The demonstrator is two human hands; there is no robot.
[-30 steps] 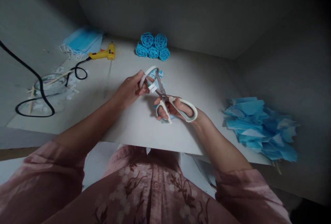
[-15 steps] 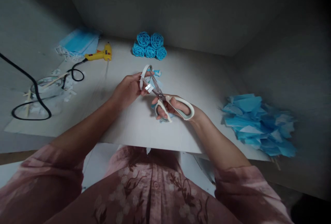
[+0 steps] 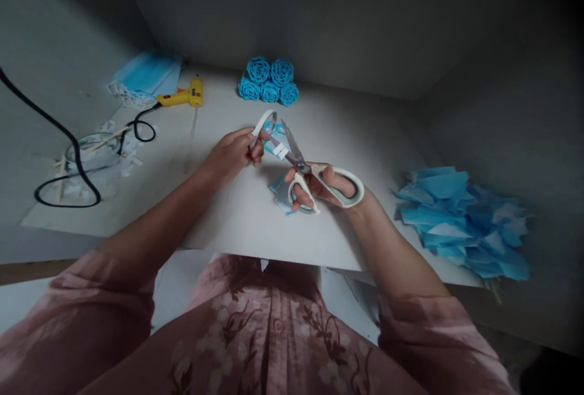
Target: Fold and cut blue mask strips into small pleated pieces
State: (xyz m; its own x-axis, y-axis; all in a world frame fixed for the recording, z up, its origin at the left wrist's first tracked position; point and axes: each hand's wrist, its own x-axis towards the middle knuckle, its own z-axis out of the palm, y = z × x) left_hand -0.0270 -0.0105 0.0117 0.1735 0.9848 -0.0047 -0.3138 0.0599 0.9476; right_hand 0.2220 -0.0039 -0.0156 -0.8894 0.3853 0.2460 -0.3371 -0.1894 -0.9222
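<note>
Head view (the only one). Left hand (image 3: 235, 154): fingers closed around a thin white ring-shaped band (image 3: 259, 128), possibly a tape roll, held above the pale, flat table (image 3: 246, 230). Right hand (image 3: 335, 183): thumb and fingers through the handles of a pair of cream-handled metal scissors (image 3: 301, 166), gripped, blades parted and pointing towards the ring. A small white tab (image 3: 280, 150) shows at the lower blade; cannot tell whether it is joined to the ring or being cut.

Work state, judged from layout: five round, rose-like rolls of crinkled blue material (image 3: 270, 92) sit together at the back, apparently finished. Two blue-and-white fabric scraps lie near the hands, one beyond the blades (image 3: 275, 128), one beside the right fingers (image 3: 280, 194); neither looks formed into anything. The cut itself seems unfinished, as the blades stand apart.

Apparently unworked stock: a stack of blue pleated masks with white cord loops (image 3: 150, 75), back left. The loose heap of cut blue sheets (image 3: 456, 218) on the right looks partly prepared at most. A yellow plastic glue gun (image 3: 182, 97) lies just beside the stack, unheld.
</note>
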